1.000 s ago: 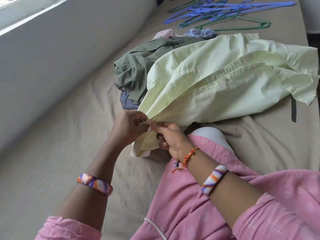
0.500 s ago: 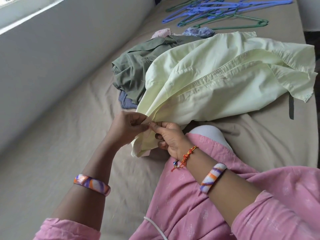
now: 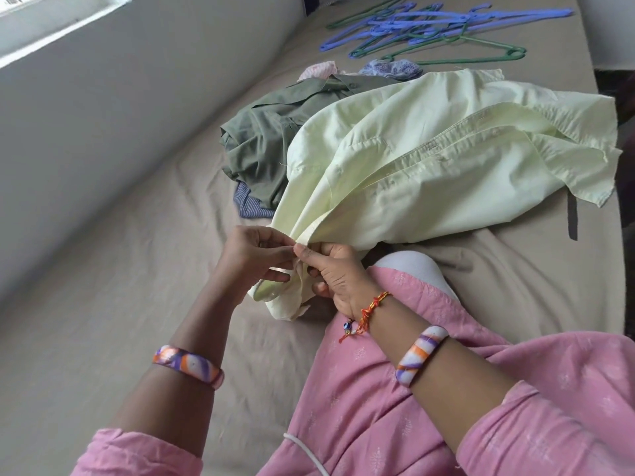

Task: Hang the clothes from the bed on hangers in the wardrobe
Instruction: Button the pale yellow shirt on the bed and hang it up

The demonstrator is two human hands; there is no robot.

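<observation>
Head view: you are sitting on the bed (image 3: pixel 113 304) with the pale green shirt (image 3: pixel 429 159) drawn toward your lap, both hands working at its near end. Your left hand (image 3: pixel 252 257) is pinching the gathered edge of the cloth between thumb and fingertips, and your right hand (image 3: pixel 331 269) is pinching the same edge from the other side, fingers curled under the fabric. The two hands are meeting at one spot, which suggests you are dealing with a button or straightening the placket there so the shirt will sit properly on a hanger.

The rest of the shirt is trailing away across the sheet and lying partly over the olive shirt (image 3: pixel 271 132), which is itself covering a striped garment (image 3: pixel 249 202). The pile is waiting within arm's reach. The hangers (image 3: pixel 436 32), blue and green, are lying in a tangle at the far end of the bed, well apart from your hands.

What your fingertips are actually closing on is hidden in the folds. Two small patterned pieces behind the olive shirt are too covered to identify. The wardrobe is not appearing anywhere, and the window (image 3: pixel 51 25) is being cut off at the upper left corner.
</observation>
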